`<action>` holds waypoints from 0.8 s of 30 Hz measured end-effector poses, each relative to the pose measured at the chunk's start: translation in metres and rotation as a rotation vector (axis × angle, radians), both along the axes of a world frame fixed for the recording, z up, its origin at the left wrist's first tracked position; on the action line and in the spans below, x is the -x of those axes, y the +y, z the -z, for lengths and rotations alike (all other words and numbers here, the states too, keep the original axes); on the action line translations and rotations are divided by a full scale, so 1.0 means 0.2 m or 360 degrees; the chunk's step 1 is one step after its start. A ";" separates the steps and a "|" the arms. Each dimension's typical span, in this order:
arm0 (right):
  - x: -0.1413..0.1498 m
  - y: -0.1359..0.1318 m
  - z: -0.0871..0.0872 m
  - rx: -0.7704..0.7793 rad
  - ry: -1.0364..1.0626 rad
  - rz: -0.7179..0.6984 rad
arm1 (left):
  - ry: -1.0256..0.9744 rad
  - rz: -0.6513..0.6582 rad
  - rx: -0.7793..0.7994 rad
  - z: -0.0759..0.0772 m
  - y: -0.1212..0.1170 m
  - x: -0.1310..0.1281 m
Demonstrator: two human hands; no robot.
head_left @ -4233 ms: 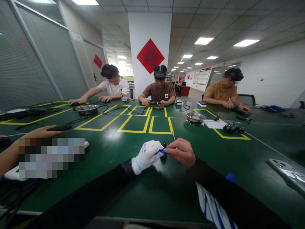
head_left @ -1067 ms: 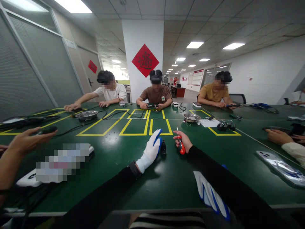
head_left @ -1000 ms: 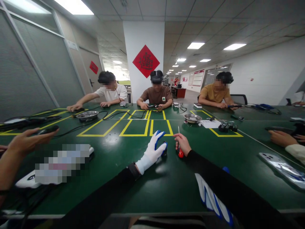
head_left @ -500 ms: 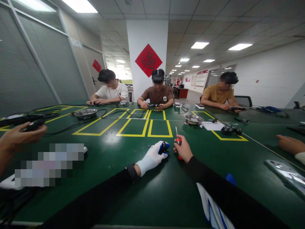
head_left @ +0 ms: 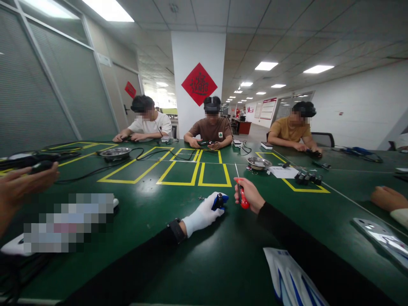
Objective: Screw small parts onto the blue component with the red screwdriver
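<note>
"Screwdriver (head_left: 244, 201) and black piece (head_left: 219, 201): how do the hands have them?"

"The left hand (head_left: 208, 210), in a white and blue glove (head_left: 194, 220), curls its fingers around the black piece, leaving the top end showing. The right hand (head_left: 254, 195), bare, is to the right of the piece, its fingers wrapped about the handle, the shaft pointing up and away."

"Is the tip on the piece?"

"No, it's apart from it. Whether the piece's base rests on the green table (head_left: 204, 263) or is lifted, I can't tell."

"So how far along is it?"

"The grip looks settled, I'd say, and the tool is in hand; contact between tool and piece isn't made. Small bits (head_left: 201, 198) lie just left of the piece. I can't say whether they came out of it, so I wouldn't count anything as finished."

"And what's changed?"

"About a second ago the piece stood beside spread fingers; now they enclose it. Some four seconds ago both hands met there; now the right one is off to the side. On the loose glove (head_left: 283, 267), to the piece's right and nearer the wearer, more of the cuff shows than half a second ago."
</note>
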State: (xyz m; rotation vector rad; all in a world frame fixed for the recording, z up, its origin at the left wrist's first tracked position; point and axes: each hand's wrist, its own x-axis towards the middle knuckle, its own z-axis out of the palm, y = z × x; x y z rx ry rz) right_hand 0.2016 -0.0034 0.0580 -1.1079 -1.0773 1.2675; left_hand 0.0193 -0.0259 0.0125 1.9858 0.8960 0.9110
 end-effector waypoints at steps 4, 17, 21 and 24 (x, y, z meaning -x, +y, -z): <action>0.00 -0.07 -0.16 -0.0118 0.0093 -0.0537 | 0.0001 0.0064 0.0148 -0.01 0.00 0.03; -0.01 -0.14 0.00 -0.0379 -0.0092 -0.0288 | -0.0097 0.0071 0.0220 0.03 0.03 0.02; 0.01 -0.15 -0.01 -0.0408 0.0392 -0.0332 | -0.0058 0.0046 0.0233 0.04 0.03 0.02; 0.02 -0.16 0.01 -0.0250 0.0784 -0.0387 | -0.0093 0.0067 0.0171 0.03 0.02 0.02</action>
